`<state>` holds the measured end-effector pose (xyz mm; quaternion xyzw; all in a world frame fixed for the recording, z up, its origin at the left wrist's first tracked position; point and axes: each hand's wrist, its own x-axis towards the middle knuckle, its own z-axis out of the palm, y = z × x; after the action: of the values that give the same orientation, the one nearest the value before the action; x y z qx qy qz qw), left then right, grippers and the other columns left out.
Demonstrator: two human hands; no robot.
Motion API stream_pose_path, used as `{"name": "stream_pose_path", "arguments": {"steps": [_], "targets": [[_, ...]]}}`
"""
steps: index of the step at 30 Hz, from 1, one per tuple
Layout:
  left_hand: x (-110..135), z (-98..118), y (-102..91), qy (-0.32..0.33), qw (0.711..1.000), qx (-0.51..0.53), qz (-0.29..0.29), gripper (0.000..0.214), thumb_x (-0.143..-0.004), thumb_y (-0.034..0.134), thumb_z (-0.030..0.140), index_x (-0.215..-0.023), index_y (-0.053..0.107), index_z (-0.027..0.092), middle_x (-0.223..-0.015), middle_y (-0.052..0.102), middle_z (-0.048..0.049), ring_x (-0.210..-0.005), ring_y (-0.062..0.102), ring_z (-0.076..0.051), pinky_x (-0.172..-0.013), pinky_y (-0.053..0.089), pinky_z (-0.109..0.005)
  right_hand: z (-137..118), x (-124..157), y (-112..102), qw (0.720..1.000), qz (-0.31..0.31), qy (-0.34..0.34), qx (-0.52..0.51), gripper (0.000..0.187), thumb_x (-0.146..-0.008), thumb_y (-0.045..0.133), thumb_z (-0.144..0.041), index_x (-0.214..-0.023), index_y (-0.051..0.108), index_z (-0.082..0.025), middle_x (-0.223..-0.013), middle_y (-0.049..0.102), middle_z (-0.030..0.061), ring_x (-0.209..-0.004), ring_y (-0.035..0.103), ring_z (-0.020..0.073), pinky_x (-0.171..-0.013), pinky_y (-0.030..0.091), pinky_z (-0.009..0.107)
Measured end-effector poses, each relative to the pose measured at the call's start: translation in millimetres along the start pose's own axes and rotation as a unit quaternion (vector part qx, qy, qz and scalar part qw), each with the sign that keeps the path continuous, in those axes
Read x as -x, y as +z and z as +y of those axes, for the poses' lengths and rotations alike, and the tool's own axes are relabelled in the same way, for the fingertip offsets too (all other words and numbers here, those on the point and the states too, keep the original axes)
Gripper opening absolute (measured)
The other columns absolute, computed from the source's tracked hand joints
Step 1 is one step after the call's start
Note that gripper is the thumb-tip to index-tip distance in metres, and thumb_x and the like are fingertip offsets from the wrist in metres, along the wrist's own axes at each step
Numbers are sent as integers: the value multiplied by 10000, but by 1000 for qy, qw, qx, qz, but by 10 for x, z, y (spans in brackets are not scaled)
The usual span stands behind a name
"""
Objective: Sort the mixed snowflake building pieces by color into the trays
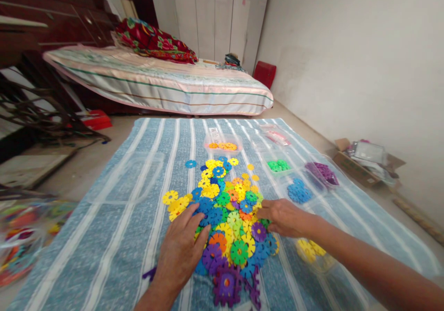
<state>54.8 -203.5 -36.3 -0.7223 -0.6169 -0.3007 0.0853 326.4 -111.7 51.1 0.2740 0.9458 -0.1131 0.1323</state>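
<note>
A heap of flat plastic snowflake discs (pixel 225 209) in yellow, blue, green, orange and purple lies on a blue striped cloth (pixel 121 218). My left hand (pixel 182 251) rests flat on the heap's left side, fingers stretched out over blue and yellow discs. My right hand (pixel 282 216) reaches in from the right, its fingers curled at the heap's right edge by a purple disc (pixel 258 231); whether they grip a disc is hidden.
Clear tubs hold sorted discs: orange (pixel 223 145), green (pixel 278 165), blue (pixel 299 192), purple (pixel 322 172), yellow (pixel 310 251). A bag of mixed pieces (pixel 24 237) lies at the left. A bed (pixel 163 82) stands behind, a cardboard box (pixel 367 161) by the right wall.
</note>
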Motion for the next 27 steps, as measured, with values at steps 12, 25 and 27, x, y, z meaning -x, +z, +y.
{"name": "stream_pose_path", "arguments": {"steps": [12, 25, 27], "targets": [[-1, -16, 12, 12, 1000, -11, -2, 260, -828, 504, 350, -985, 590, 162, -1177, 572, -139, -1071, 559, -254, -902, 482, -415, 16, -27, 39, 1000, 21, 20, -5, 197, -745, 568, -232, -938, 547, -202, -937, 568, 35, -785, 545, 159, -610, 318, 252], [-19, 16, -34, 17, 1000, -17, 2, 255, -830, 497, 347, -975, 590, 159, -1175, 576, -142, -1075, 558, -255, -899, 484, -416, 241, 237, -249, 965, 78, 92, -232, 75, -703, 595, -199, -671, 534, -171, -572, 456, -69, -541, 419, 70, -505, 272, 190], [-19, 14, -32, 15, 1000, -17, 0, 259, -828, 498, 352, -974, 592, 160, -1176, 576, -143, -1074, 559, -256, -901, 482, -416, 301, 421, -389, 964, 55, 113, -236, 69, -707, 590, -210, -662, 556, -170, -562, 465, -63, -529, 421, 74, -498, 284, 193]]}}
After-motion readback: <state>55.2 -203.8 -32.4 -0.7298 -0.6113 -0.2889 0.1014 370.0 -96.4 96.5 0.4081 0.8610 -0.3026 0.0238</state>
